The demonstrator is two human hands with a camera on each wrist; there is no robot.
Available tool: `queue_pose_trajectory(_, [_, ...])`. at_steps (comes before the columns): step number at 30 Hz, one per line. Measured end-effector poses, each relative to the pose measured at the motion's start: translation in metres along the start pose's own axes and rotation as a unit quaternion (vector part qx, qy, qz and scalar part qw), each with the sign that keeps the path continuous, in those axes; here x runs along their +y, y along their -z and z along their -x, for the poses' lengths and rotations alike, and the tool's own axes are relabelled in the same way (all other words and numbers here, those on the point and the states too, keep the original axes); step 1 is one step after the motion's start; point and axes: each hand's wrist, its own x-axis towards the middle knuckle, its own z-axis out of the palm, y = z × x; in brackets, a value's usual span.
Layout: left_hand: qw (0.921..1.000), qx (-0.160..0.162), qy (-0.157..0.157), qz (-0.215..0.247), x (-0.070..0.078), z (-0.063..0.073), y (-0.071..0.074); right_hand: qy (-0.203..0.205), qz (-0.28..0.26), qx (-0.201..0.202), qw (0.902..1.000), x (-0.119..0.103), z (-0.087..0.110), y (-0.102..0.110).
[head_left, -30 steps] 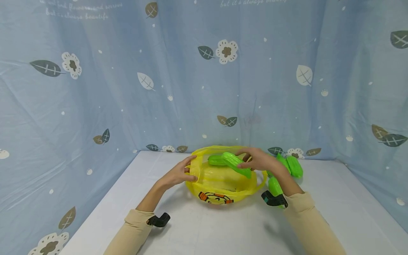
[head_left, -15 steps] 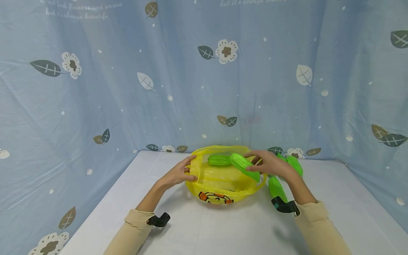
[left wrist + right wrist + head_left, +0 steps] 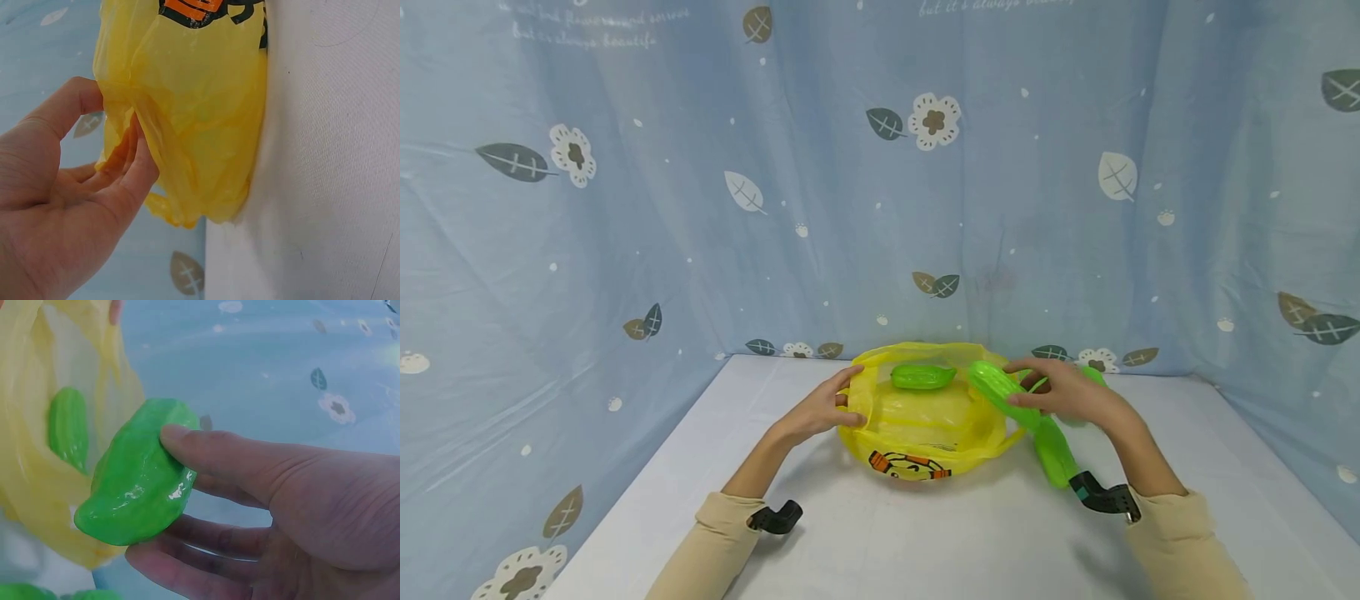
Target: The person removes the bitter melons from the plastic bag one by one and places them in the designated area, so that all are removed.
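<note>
A yellow plastic bag [image 3: 861, 446] with a printed cartoon lies mouth-up on the white table. My left hand [image 3: 820, 410] holds its left edge, and in the left wrist view the fingers [image 3: 142, 165] hook through the gathered plastic. Between thumb and fingers, my right hand [image 3: 1071, 392] grips a ridged, glossy green toy gourd [image 3: 1000, 387] at the bag's right rim. The right wrist view shows the curved, pointed tip of this held gourd [image 3: 140, 481]. A similar gourd [image 3: 922, 377] lies inside the bag against its far side.
Another green gourd [image 3: 1054, 454] rests on the table right of the bag, under my right forearm. Farther back, more green [image 3: 1093, 375] shows partly behind the right hand. A blue patterned curtain [image 3: 880, 183] surrounds the table's back and sides.
My right hand has moved right with the green gourd, from over the bag's middle to its right rim. The gourd inside now shows fully. My left hand has stayed put.
</note>
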Motion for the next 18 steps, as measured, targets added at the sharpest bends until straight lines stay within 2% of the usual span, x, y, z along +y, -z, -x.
queue_pose_trajectory(12, [1.0,0.001,-0.002,-0.004,0.001,0.0,0.0,-0.011,0.022,0.008,0.9997,0.018,0.016,0.009])
queue_pose_trajectory(18, [1.0,-0.002,-0.007,-0.002,0.002,0.001,0.0,-0.028,-0.008,0.003,0.9996,0.024,0.027,0.012])
